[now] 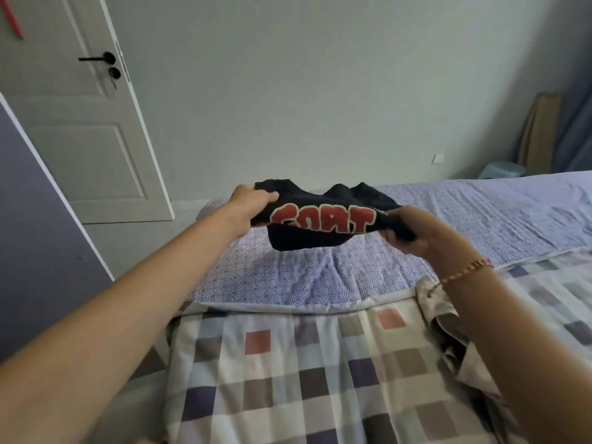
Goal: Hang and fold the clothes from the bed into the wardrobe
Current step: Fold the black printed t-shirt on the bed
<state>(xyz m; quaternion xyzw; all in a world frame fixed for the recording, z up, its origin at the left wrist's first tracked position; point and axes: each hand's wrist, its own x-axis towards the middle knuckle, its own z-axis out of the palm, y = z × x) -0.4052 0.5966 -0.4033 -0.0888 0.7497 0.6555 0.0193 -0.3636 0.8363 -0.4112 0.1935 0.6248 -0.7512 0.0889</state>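
A folded black garment (323, 219) with large red letters hangs in the air above the bed (288, 277). My left hand (250, 203) grips its left end, fingers curled over the top. My right hand (426, 235) grips its right end, with a red string bracelet on that wrist. A beige garment (445, 318) lies crumpled on the checked quilt under my right forearm, partly hidden by the arm.
A checked quilt (304, 379) covers the near part of the bed; a purple patterned sheet (480, 216) shows beyond. A white door (80, 123) stands at the left. A purple-grey panel (38, 225) is at the far left. A blue stool (501, 170) and cardboard (541, 133) are in the right corner.
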